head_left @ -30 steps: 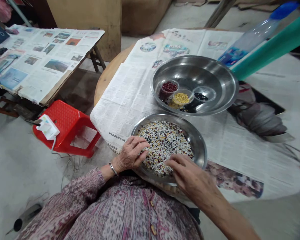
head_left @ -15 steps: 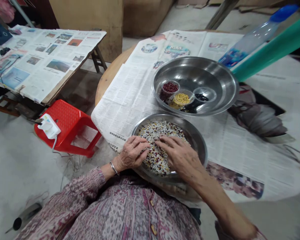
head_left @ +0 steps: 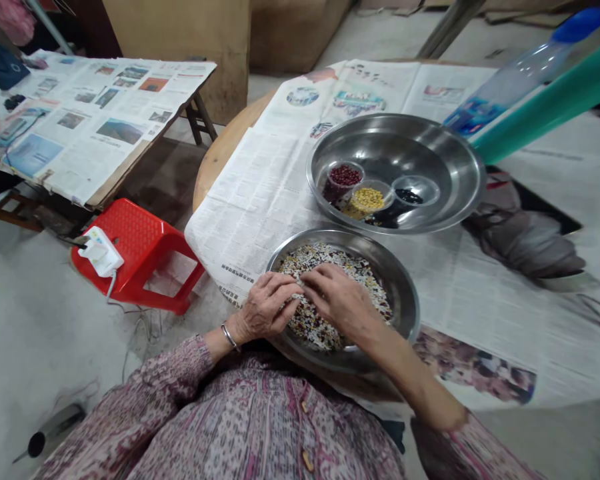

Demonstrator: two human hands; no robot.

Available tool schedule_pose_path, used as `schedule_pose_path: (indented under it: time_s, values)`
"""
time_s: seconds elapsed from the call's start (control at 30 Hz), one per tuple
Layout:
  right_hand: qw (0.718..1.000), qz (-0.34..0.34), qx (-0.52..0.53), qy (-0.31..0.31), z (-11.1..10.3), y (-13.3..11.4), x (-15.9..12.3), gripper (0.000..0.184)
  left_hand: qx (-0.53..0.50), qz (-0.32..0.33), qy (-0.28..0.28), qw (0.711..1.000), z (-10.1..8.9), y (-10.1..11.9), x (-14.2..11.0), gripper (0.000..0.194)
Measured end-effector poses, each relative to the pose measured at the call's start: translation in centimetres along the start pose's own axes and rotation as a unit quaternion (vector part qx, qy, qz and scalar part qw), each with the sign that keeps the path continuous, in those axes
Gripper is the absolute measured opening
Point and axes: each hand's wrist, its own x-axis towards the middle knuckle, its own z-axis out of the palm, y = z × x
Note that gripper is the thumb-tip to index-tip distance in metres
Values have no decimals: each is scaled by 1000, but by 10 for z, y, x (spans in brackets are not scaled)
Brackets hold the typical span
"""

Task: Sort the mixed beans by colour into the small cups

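Observation:
A shallow steel bowl (head_left: 405, 300) sits at the table's near edge, filled with mixed white, dark and yellow grains and beans (head_left: 314, 330). My left hand (head_left: 265, 307) lies over the bowl's near rim, fingers on the grains. My right hand (head_left: 337, 300) reaches in from the right, its bunched fingertips among the grains and almost meeting my left fingers. Whether those fingertips pinch any grains is hidden. Behind stands a large steel basin (head_left: 395, 143) with small cups of red beans (head_left: 344, 175), yellow beans (head_left: 367, 199) and black seeds (head_left: 409, 196).
Newspaper covers the round wooden table (head_left: 220, 153). A plastic bottle (head_left: 515, 83) with a blue cap and a green tube (head_left: 545, 103) lie at upper right. To the left stand a red plastic stool (head_left: 140, 247) with a white power adapter (head_left: 100, 251) and a newspaper-covered table (head_left: 100, 120).
My right hand has moved left across the grains, from the bowl's right side to beside my left hand. My left hand has stayed at the rim, and the view has shifted slightly.

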Motion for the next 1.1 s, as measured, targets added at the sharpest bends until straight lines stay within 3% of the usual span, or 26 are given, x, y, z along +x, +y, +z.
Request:
schedule_pose_path:
  time_s: [0.2, 0.37, 0.47, 0.57, 0.7, 0.8, 0.87, 0.97, 1.1]
  values:
    - [988, -147, -39, -8, -9, -21, -45, 17, -7, 3, 0, 1000, 0, -1, -1, 17]
    - [978, -199, -59, 10, 0, -14, -34, 14, -4, -7, -10, 1000, 1, -1, -2, 17]
    - [981, -166, -95, 37, -4, 5, -23, 14, -1, -9, -6, 1000, 1, 0, -2, 18]
    - [986, -92, -112, 85, -10, 25, -17, 15, -4, 1, 3, 1000, 1, -1, -1, 18]
    - [988, 12, -97, 116, -7, 26, 0, 23, -6, 5, 7, 1000, 1, -1, 0, 19]
    - [989, 66, -97, 95, 2, 13, 21, 35, -4, -3, 14, 1000, 0, 0, 0, 25]
    - [993, 66, -80, 62, 8, 3, 32, 39, -3, -5, 25, 1000, 0, 0, -1, 30]
    - [999, -6, -30, -11, 13, -8, 35, 30, -6, -6, 42, 999, 1, 0, -3, 35]
    - [990, -125, 10, -72, 13, -15, 19, 24, -3, -10, 38, 999, 2, -1, -4, 37]
